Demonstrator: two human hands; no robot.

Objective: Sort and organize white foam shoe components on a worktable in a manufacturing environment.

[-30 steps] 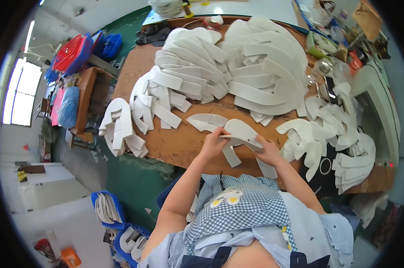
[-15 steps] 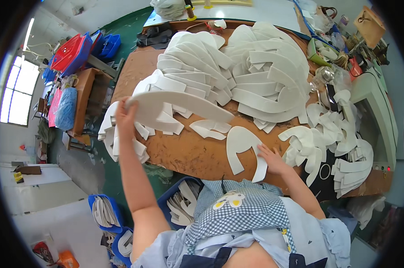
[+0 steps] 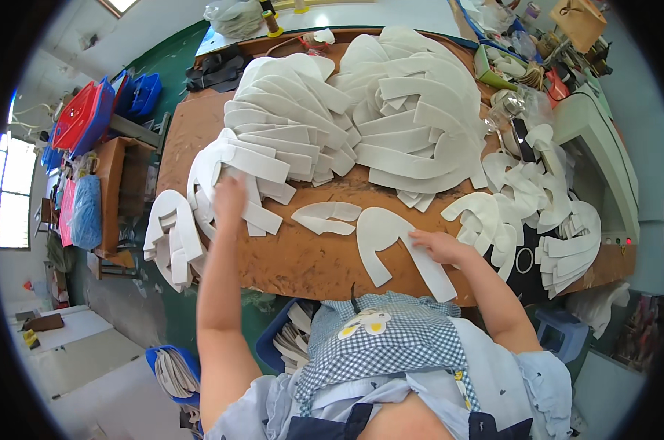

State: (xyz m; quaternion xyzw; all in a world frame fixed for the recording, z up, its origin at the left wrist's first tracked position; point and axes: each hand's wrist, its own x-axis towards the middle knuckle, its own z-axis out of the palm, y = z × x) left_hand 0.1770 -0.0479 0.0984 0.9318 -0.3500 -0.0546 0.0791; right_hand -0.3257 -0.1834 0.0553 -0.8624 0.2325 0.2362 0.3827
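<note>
A U-shaped white piece of foam-like sheet [image 3: 374, 229] lies flat on the brown tabletop in front of me. My right hand [image 3: 443, 248] is at its right leg, fingers closed at the inner edge. Farther left, my left hand [image 3: 231, 196] is over the near end of a row of overlapping white curved pieces [image 3: 255, 160]. Motion smears its fingers, so whether it holds anything does not show. Between the hands lies a smaller pair of curved white pieces [image 3: 326, 218]. A stack of white U-shaped pieces [image 3: 174, 238] sits at the table's left edge.
A large heap of white pieces [image 3: 427, 110] covers the far middle. Loose white parts [image 3: 486, 224] and a fanned stack [image 3: 570, 249] lie right, near a grey-white machine [image 3: 596, 154]. Below the table edge stand blue bins [image 3: 273, 339] with white pieces.
The large curved piece my left hand held up is no longer raised, and that hand is now lower over the row. The U-shaped piece's right leg now spreads wider; my right hand stays beside it.
</note>
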